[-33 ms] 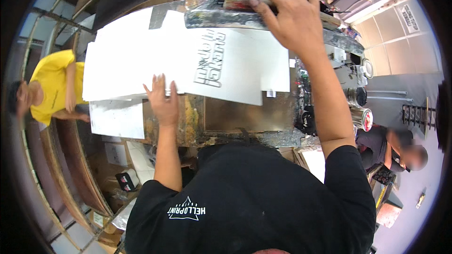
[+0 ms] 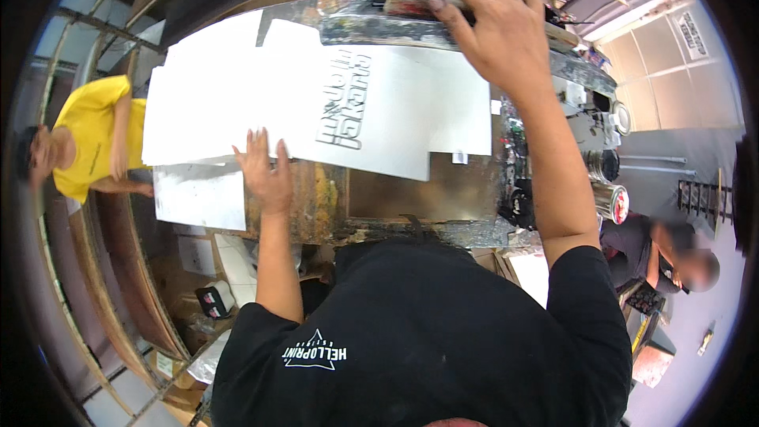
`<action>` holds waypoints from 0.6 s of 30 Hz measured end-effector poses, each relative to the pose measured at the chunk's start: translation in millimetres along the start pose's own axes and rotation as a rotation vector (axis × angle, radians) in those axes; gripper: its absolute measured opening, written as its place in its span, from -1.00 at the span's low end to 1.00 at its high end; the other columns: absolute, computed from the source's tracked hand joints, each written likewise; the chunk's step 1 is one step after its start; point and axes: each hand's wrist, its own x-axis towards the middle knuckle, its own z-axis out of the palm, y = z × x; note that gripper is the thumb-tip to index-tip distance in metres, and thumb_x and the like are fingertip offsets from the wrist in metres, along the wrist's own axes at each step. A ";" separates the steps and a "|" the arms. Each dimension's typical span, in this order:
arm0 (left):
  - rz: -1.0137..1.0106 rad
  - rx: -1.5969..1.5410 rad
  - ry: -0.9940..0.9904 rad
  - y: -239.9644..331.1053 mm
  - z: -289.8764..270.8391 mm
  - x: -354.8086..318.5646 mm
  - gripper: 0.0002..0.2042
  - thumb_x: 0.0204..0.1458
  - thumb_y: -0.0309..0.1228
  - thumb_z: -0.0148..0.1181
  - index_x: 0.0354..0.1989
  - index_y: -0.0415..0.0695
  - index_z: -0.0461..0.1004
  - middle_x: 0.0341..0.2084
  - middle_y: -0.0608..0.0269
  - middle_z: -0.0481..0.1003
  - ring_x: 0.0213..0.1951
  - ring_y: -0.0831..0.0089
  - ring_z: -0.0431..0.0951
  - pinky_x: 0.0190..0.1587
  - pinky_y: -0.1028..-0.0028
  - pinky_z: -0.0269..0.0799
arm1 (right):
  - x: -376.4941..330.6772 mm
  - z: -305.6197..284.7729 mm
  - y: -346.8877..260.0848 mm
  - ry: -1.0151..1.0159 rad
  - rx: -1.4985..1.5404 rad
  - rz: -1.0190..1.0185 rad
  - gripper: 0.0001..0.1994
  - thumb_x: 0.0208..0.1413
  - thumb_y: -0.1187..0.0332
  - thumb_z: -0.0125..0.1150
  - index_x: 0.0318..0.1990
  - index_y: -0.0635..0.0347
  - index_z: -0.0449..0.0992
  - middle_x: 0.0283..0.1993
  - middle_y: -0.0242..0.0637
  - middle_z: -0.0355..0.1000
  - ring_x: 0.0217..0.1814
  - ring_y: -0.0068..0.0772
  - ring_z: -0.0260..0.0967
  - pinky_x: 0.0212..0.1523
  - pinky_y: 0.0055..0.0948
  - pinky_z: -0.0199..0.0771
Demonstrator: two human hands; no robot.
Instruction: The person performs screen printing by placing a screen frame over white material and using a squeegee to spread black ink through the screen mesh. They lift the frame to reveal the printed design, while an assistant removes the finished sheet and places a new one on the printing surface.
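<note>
Right hand is curled shut over the long wooden handle of an ink-smeared squeegee that lies across the far edge of the grimy, paint-crusted print table, fingers wrapped over the top of the bar. Left hand lies open and flat, fingers spread, pressing the near left edge of the table just where the large white screen-print sheet with a dark block-letter design ends; more white sheets overhang the table's left edge. The printed sheet sits in the middle of the table, its far edge under the squeegee blade. A likely trouble is smearing: if the flat hand lets up, the sheet could slide under the blade's drag and blur the design. Wet ink along the bar could also foul the fingers. Two other people sit well apart, one in yellow at left.
</note>
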 end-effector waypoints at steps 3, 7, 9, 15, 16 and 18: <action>-0.016 0.148 0.124 -70.9 -41.8 -13.1 -0.59 0.30 -0.32 0.28 0.21 -0.33 0.55 0.21 -0.06 0.57 0.40 0.05 0.42 0.56 -0.14 -0.11 | -4.3 4.2 -3.3 0.027 -0.024 -0.015 -0.46 0.36 -0.23 0.06 -0.14 0.10 0.66 -0.32 -0.24 0.59 -0.18 -0.14 0.55 0.04 -0.06 0.22; -0.095 0.323 0.184 -141.6 -87.0 -24.6 -0.59 0.31 -0.32 0.26 0.24 -0.30 0.54 0.20 -0.11 0.56 0.38 0.05 0.43 0.57 -0.07 -0.10 | -13.2 6.9 -2.4 0.058 -0.025 -0.029 -0.46 0.36 -0.21 0.07 -0.15 0.12 0.67 -0.32 -0.24 0.59 -0.19 -0.15 0.55 0.05 -0.06 0.22; -0.148 0.417 0.202 -188.1 -102.4 -36.7 -0.58 0.33 -0.30 0.22 0.27 -0.27 0.52 0.24 -0.12 0.53 0.42 0.03 0.37 0.57 -0.06 -0.10 | -12.7 6.5 -3.5 0.068 -0.012 -0.044 -0.46 0.36 -0.21 0.08 -0.18 0.12 0.67 -0.33 -0.25 0.58 -0.20 -0.16 0.54 0.03 -0.06 0.23; -0.388 0.544 0.295 -188.5 -52.3 -29.1 -0.41 0.38 -0.09 0.14 0.44 -0.23 0.35 0.50 -0.41 0.04 0.51 -0.28 0.08 0.54 -0.11 -0.08 | -14.2 7.8 2.4 -0.002 -0.104 -0.049 -0.50 0.39 -0.17 0.07 -0.09 0.09 0.66 -0.26 -0.23 0.59 -0.15 -0.16 0.53 0.02 -0.08 0.21; -0.224 0.360 0.318 -168.6 -16.4 -28.1 -0.41 0.39 -0.10 0.11 0.45 -0.26 0.33 0.49 -0.39 0.07 0.51 -0.25 0.08 0.54 -0.08 -0.06 | -10.6 5.6 1.2 -0.021 -0.113 -0.049 -0.51 0.40 -0.16 0.06 -0.08 0.07 0.67 -0.23 -0.24 0.60 -0.11 -0.19 0.53 0.02 -0.09 0.20; 0.081 0.060 -0.046 -77.3 71.5 -39.9 -0.50 0.32 -0.25 0.16 0.36 -0.24 0.38 0.46 -0.09 0.25 0.52 -0.04 0.14 0.56 0.00 -0.01 | -7.6 5.4 1.0 -0.009 -0.090 -0.049 -0.51 0.40 -0.17 0.06 -0.09 0.06 0.67 -0.23 -0.25 0.60 -0.13 -0.17 0.53 -0.02 -0.11 0.20</action>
